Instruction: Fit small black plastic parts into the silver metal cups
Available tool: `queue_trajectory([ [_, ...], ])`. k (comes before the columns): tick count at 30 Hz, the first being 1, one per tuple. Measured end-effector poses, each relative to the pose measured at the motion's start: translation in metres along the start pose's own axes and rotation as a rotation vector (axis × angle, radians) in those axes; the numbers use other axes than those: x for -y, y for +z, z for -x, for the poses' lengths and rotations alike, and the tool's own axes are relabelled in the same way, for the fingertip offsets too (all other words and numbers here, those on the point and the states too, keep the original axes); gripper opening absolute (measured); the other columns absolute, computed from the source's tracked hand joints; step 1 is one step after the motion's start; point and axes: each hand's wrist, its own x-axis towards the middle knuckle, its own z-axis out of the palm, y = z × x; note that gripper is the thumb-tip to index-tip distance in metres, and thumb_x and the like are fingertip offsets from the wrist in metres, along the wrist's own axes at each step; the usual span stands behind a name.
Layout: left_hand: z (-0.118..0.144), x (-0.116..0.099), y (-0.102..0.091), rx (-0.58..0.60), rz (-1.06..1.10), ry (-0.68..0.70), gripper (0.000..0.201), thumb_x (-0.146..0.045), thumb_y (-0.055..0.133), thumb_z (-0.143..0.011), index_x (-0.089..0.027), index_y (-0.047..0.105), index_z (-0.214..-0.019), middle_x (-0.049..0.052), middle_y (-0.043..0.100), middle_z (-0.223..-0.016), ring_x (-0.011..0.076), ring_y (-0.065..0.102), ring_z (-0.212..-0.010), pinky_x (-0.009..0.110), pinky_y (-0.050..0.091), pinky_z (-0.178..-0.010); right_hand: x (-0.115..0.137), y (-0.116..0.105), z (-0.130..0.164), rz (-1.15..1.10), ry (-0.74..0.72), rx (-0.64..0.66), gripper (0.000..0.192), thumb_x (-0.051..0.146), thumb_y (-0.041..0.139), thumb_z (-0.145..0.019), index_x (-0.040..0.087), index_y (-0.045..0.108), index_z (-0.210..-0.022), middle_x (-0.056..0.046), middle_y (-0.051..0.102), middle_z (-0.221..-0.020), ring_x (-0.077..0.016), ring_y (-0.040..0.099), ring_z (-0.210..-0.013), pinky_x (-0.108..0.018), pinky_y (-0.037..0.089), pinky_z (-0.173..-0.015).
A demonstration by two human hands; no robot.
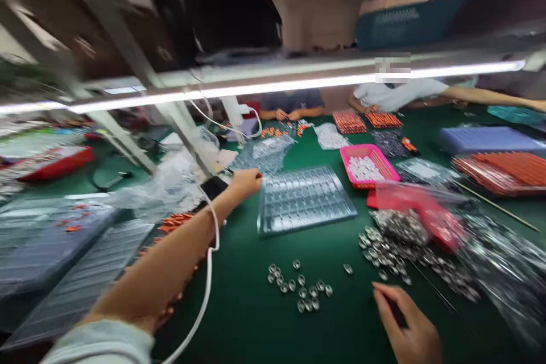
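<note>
Clear plastic tray [305, 199], lying flat on green table [256, 318], just to the right of left hand [246, 181] and well ahead of right hand [407, 327]. Many small pockets in rows on it. Left arm stretched far forward, hand near the tray's upper left corner; touching the tray or not, cannot tell because of blur. Fingers of left hand bent and turned to the right; holding something or not, cannot tell. Black phone [213, 186] just to the left of this hand, white cable [209, 273] hanging along the forearm. Right hand low at the near edge, resting close to the table, fingers loosely spread and pointing left, holding nothing visible. Small group of shiny metal pieces [298, 284] between the two hands, to the left of the right hand and nearer than the tray. Bigger heap of the same pieces [401, 250] just ahead of the right hand. Pink basket [369, 166] with white parts beyond the tray's right side, red bag [420, 207] near it. Hands of other persons [290, 115] far behind, at the opposite side of the table.
</note>
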Motion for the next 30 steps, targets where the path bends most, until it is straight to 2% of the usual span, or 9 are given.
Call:
queue_trajectory([
  [2,0.026,-0.011,0.024,0.044,0.021,0.101,0.019,-0.019,0.054,-0.088,-0.015,0.068,-0.1,0.01,0.067,-0.111,0.0279,0.055,-0.115,0.041,0.039,-0.104,0.003,-0.008,-0.002,-0.089,0.051,-0.051,0.012,0.036,0.058,-0.089,0.029,0.066,-0.094,-0.003,0.068,-0.091,-0.0207,0.067,-0.08,-0.032,0.056,-0.072],
  [4,0.066,-0.025,0.047,0.065,0.068,0.21,0.022,-0.024,0.054,-0.087,-0.017,0.067,-0.103,0.009,0.067,-0.112,0.0287,0.053,-0.117,0.041,0.037,-0.106,0.007,-0.013,-0.005,-0.129,0.133,-0.068,0.008,0.031,0.058,-0.09,0.024,0.062,-0.089,-0.003,0.065,-0.087,-0.019,0.064,-0.079,-0.031,0.053,-0.072],
  [6,0.115,-0.043,0.065,0.053,0.158,0.463,0.02,-0.027,0.054,-0.085,-0.019,0.068,-0.098,0.008,0.071,-0.102,0.0265,0.059,-0.104,0.04,0.044,-0.098,0.011,-0.019,-0.006,-0.13,0.196,-0.064,0.009,0.03,0.056,-0.091,0.023,0.06,-0.087,-0.003,0.063,-0.086,-0.0188,0.062,-0.08,-0.031,0.052,-0.073],
  [8,0.164,-0.064,0.082,0.103,0.282,0.668,0.022,-0.026,0.048,-0.09,-0.021,0.068,-0.099,0.008,0.07,-0.109,0.023,0.06,-0.103,0.037,0.048,-0.094,0.013,-0.027,-0.004,-0.121,0.237,-0.039,0.01,0.03,0.053,-0.093,0.022,0.06,-0.09,-0.005,0.063,-0.089,-0.0193,0.061,-0.083,-0.032,0.052,-0.076],
  [11,0.212,-0.094,0.109,0.171,0.302,0.815,0.025,-0.02,0.044,-0.093,-0.02,0.068,-0.101,0.009,0.069,-0.113,0.0221,0.06,-0.105,0.035,0.051,-0.091,0.012,-0.037,0.003,-0.086,0.245,0.044,0.017,0.027,0.046,-0.096,0.021,0.062,-0.101,-0.007,0.065,-0.102,-0.0206,0.063,-0.093,-0.035,0.053,-0.083],
  [14,0.228,-0.109,0.135,0.164,0.156,0.89,0.028,-0.015,0.047,-0.09,-0.014,0.066,-0.111,0.013,0.067,-0.12,0.0285,0.057,-0.115,0.043,0.047,-0.098,0.008,-0.038,0.014,0.03,0.187,0.177,0.032,0.02,0.038,-0.097,0.023,0.058,-0.122,-0.008,0.063,-0.12,-0.022,0.06,-0.111,-0.039,0.051,-0.094],
  [19,0.24,-0.104,0.163,0.196,-0.012,1.054,0.044,-0.028,0.05,-0.089,-0.009,0.059,-0.127,0.019,0.054,-0.137,0.0346,0.042,-0.134,0.05,0.027,-0.113,0.006,-0.022,0.027,0.211,0.05,0.296,0.053,0.01,0.033,-0.094,0.024,0.04,-0.144,-0.007,0.054,-0.137,-0.0231,0.047,-0.129,-0.046,0.045,-0.104],
  [25,0.254,-0.098,0.164,0.204,0.006,1.076,0.045,-0.027,0.043,-0.092,-0.013,0.057,-0.132,0.015,0.05,-0.141,0.0316,0.039,-0.137,0.048,0.026,-0.114,0.013,-0.013,0.022,0.257,-0.061,0.345,0.056,0.005,0.034,-0.092,0.024,0.039,-0.145,-0.007,0.053,-0.139,-0.0238,0.043,-0.133,-0.051,0.041,-0.107],
  [30,0.254,-0.102,0.161,0.203,0.071,1.06,0.051,-0.037,0.045,-0.094,-0.005,0.056,-0.132,0.018,0.046,-0.144,0.0363,0.031,-0.14,0.05,0.026,-0.115,0.016,-0.017,0.023,0.18,0.031,0.233,0.045,0.008,0.04,-0.094,0.024,0.051,-0.135,-0.006,0.063,-0.126,-0.0217,0.052,-0.124,-0.046,0.045,-0.103],
])
